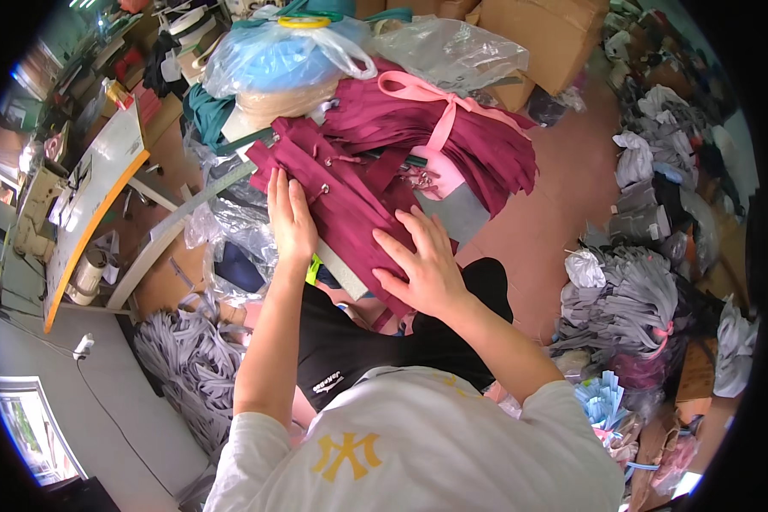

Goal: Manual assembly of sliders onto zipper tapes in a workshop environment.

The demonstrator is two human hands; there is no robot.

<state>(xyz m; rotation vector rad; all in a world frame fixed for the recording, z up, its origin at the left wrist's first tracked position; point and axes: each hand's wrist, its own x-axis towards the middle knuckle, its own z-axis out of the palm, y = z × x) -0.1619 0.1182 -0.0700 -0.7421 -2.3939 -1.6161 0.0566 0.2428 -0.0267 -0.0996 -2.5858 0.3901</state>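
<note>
Maroon zippers (350, 213) with small metal pulls near their far ends lie side by side in a flat layer before me. My left hand (292, 218) rests along the layer's left edge, fingers stretched out. Near its lower right part, my right hand (424, 264) lies on the zippers with fingers spread. Neither hand grips anything. Just beyond is a thick bundle of maroon zippers (486, 158), tied with a pink fabric strip (439, 98). Under the layer, a pale board edge (343, 275) shows; most of that support is hidden.
A clear plastic bag with blue contents (273, 60) stands behind the zippers, beside a cardboard box (542, 38). Grey zipper bundles lie in heaps at left (188, 367) and right (619, 294). A sewing table (98, 222) with an orange edge stands at left.
</note>
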